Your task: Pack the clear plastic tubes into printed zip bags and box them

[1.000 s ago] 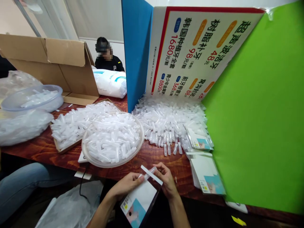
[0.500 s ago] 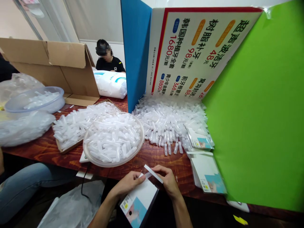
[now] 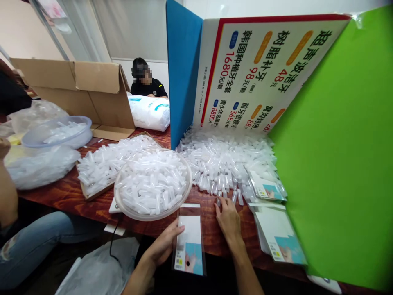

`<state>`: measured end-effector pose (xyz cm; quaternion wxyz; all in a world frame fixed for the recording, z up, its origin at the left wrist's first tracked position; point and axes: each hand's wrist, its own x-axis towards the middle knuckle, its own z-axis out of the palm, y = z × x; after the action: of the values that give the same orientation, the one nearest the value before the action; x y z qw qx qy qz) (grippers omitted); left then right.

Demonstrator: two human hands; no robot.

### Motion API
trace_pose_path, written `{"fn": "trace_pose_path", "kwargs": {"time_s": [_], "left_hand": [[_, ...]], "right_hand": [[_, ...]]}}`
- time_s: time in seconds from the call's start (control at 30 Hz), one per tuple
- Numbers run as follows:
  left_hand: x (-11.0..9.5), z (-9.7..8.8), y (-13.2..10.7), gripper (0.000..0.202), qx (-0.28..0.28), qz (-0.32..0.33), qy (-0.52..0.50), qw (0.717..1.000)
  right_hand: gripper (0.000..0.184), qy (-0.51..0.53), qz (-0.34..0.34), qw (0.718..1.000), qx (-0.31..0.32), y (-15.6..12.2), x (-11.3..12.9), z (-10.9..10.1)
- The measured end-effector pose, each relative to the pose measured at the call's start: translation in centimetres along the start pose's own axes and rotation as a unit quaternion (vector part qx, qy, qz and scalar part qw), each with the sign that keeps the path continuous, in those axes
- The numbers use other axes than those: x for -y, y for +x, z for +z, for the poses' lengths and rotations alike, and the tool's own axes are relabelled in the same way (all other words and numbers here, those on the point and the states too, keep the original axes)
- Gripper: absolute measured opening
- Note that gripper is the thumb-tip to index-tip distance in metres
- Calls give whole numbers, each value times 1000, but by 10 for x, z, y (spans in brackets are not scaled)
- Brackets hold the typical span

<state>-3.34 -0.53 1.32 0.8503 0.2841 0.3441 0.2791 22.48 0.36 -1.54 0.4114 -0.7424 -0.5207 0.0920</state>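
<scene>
L hand [image 3: 166, 242] pinches pouch [image 3: 193, 231], thumb atop; R hand [image 3: 229, 220] fingertips @ tube [image 3: 218, 202], grip unclear.

Card [image 3: 190, 235] — white and teal, panel [image 3: 334, 164] — green

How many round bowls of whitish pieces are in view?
2: a front bowl just beyond the left hand, and a bluish bowl farther left, before the cardboard box. Any behind that box would be hidden.

Bright above (darker toward the bottom)
</scene>
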Motion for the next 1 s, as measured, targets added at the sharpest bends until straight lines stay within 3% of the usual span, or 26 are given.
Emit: {"fn": "trace_pose_path", "kwargs": {"time_s": [0.1, 0.2, 0.3, 0.43, 0.57, 0.7, 0.83, 0.87, 0.93, 1.0], "left_hand": [[-7, -4, -3, 60, 45, 21, 14, 999], [-9, -9, -3, 56, 70, 34, 44, 996], [-4, -15, 1, 58, 84, 28, 58, 994], [3, -21, 9, 61, 90, 11, 77, 993], [1, -17, 11, 62, 89, 6, 108, 990], [-5, -15, 4, 61, 82, 22, 109, 990], [-4, -20, -10, 57, 31, 47, 81, 995], [-3, -21, -13, 56, 18, 54, 76, 995], [-2, -23, -20, 61, 15, 77, 67, 995], [-1, -23, -27, 71, 32, 106, 59, 992]], "right_hand": [[35, 16, -7, 1000, -7, -6, -3, 0], [35, 117, 23, 993, 24, -19, 4, -10], [29, 253, 55, 961, 98, -27, 16, -23], [27, 342, 57, 909, 230, -33, 32, -30], [33, 375, 104, 879, 275, -40, 41, -23], [38, 336, 17, 881, 332, -25, 56, -20], [27, 241, -77, 939, 235, 25, 104, -22], [22, 191, -116, 946, 235, 37, 121, -18], [12, 64, -199, 929, 304, 53, 157, -1], [15, -38, -238, 898, 369, 55, 187, 25]]}}
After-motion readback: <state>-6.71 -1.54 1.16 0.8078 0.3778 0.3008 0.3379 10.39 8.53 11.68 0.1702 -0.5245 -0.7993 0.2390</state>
